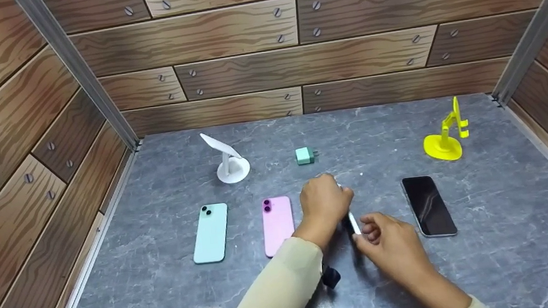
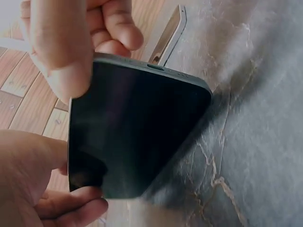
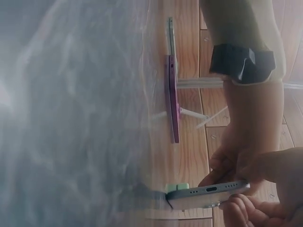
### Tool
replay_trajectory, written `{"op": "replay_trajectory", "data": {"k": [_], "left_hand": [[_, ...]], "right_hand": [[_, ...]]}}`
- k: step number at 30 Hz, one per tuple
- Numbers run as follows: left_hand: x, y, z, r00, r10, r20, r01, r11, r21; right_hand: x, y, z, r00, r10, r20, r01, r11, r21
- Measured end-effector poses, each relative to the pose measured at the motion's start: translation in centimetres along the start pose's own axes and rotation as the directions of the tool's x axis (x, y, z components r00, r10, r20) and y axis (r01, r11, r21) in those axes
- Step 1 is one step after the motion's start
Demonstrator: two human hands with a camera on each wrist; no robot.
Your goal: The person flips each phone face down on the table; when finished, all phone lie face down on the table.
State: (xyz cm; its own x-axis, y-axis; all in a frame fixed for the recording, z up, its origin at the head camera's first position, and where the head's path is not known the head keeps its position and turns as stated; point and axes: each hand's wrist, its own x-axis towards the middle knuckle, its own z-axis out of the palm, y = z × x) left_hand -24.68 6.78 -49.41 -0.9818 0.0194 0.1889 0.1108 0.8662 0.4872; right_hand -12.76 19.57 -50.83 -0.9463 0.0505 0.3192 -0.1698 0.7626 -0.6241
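Observation:
A phone with a dark screen [image 2: 137, 127] stands tilted on its long edge over the tabletop, between both hands. My left hand [image 1: 326, 202] grips its far end, fingers hidden behind the back of the hand in the head view. At the near end, my right hand [image 1: 395, 243] pinches a corner between thumb and fingers. The right wrist view shows the charging port and speaker holes on the phone's end [image 3: 208, 189]. Left of the left hand lies a pink phone [image 1: 277, 224], camera side up, partly covered by the forearm.
A mint phone [image 1: 210, 233] lies at the left, a black-screened phone [image 1: 429, 206] at the right. Farther back are a white stand [image 1: 233, 170], a green charger plug [image 1: 304, 155] and a yellow phone stand [image 1: 443, 146]. Wood-patterned walls [image 1: 232, 32] enclose the grey table [image 1: 157, 296].

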Motion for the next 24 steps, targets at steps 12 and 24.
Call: {"op": "replay_trajectory", "data": {"k": [12, 24], "left_hand": [[-0.2, -2.3, 0.6, 0.988, -0.151, 0.027, 0.153, 0.961, -0.23], [-1.0, -2.7, 0.9, 0.957, -0.266, 0.114, 0.289, 0.867, -0.405]], "right_hand": [[0.8, 3.0, -1.7, 0.99, 0.101, 0.101, -0.108, 0.992, 0.062], [1.0, 4.4, -1.6, 0.957, 0.175, 0.23, -0.196, 0.978, 0.071]]}}
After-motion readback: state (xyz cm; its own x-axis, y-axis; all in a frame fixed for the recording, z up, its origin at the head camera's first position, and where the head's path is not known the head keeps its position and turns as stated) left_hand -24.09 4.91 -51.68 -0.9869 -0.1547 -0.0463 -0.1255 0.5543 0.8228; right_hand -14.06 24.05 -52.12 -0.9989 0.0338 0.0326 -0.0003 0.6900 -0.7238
